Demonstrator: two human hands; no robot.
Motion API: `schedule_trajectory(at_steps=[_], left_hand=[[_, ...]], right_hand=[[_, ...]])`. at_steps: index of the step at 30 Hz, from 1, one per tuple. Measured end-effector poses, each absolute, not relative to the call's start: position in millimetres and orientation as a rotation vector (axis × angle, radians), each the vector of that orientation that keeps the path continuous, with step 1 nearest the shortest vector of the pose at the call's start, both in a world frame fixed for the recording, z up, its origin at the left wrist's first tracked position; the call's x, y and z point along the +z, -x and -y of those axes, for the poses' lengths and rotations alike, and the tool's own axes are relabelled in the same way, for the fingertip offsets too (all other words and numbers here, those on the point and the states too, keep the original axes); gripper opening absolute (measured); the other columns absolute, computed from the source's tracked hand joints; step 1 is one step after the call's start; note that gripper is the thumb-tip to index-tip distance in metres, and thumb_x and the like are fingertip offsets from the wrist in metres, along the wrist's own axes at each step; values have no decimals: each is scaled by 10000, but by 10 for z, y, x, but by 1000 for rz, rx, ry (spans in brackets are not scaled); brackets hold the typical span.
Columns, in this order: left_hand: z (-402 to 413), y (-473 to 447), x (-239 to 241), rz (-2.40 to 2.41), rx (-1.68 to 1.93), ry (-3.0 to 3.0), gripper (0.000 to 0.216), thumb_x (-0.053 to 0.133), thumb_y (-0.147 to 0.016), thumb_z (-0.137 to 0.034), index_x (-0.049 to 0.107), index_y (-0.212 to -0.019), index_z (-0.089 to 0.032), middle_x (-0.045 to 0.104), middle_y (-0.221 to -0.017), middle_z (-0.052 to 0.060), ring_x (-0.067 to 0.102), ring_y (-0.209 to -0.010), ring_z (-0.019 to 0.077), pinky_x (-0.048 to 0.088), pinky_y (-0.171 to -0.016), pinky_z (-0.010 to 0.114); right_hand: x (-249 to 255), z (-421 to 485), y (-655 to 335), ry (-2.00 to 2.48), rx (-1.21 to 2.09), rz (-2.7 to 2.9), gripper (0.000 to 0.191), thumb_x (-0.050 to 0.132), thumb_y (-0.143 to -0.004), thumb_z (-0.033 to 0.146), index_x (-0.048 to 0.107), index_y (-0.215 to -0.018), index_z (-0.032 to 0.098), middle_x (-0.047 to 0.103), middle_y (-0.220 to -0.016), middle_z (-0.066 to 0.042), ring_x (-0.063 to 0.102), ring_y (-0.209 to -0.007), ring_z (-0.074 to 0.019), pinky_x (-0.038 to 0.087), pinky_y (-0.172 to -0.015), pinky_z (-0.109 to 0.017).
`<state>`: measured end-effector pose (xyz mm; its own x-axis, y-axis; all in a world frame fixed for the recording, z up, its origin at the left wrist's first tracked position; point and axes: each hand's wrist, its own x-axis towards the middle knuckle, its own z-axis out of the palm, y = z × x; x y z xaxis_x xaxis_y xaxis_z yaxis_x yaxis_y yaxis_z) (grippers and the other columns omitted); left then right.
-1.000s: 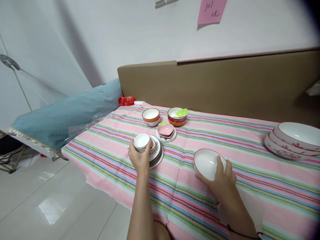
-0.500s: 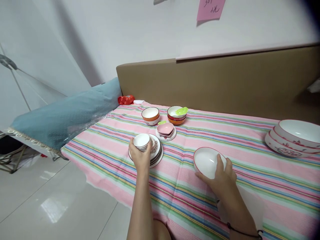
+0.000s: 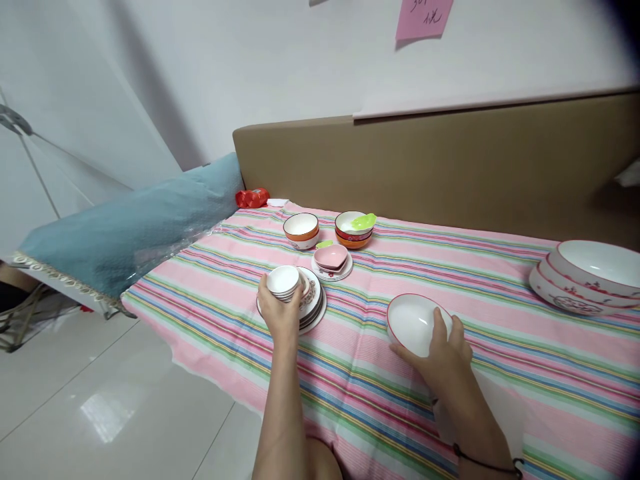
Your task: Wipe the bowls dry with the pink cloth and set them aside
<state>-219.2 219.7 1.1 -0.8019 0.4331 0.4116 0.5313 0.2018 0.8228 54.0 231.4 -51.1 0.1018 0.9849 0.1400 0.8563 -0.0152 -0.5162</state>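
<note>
My left hand [image 3: 280,310] is wrapped round a small stack of white bowls [image 3: 283,279], over a pile of plates [image 3: 313,308] with patterned and dark-rimmed pieces. Whether the bowls rest on the plates I cannot tell. To the right, my right hand [image 3: 445,343] grips a white bowl with a red rim [image 3: 413,320], thumb at its near edge and fingers at its right side. The bowl tilts toward me, and its underside is hidden. Just behind the plates, a pink dish [image 3: 331,256] sits on small white plates [image 3: 345,272].
Orange-and-white bowls [image 3: 301,230] and red-and-orange bowls [image 3: 354,237] with a green piece [image 3: 364,222] inside stand farther back. Large white bowls [image 3: 585,287] are stacked at the right. A striped cloth [image 3: 200,313] covers the surface before a brown headboard [image 3: 425,167]. A red bundle [image 3: 253,198] lies at the far corner.
Both hands keep their holds with almost no movement. Only a very slight shift of the camera view shows.
</note>
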Motion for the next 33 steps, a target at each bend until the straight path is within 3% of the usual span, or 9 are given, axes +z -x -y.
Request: schedule_trajectory(at_steps=[20, 33], left_hand=[[-2175, 2177, 25, 2369, -1795, 927, 848, 793, -628, -346, 378, -1349, -180, 505, -1352, 123, 483, -1249, 269, 380, -1046, 375], [-2211, 2176, 55, 2263, -1875, 946, 873, 799, -630, -340, 338, -1352, -168, 478, -1353, 158, 476, -1259, 271, 357, -1071, 406]], right_hand=[[-529, -2309, -539, 1896, 329, 1793, 1023, 569, -688, 707, 193, -1474, 170, 190, -1510, -231, 284, -1345, -454, 330, -1023, -564], [-457, -2305, -528, 1916, 368, 1776, 1080, 613, -640, 701, 244, -1462, 104, 217, -1490, -254, 295, -1326, -467, 335, -1018, -560]])
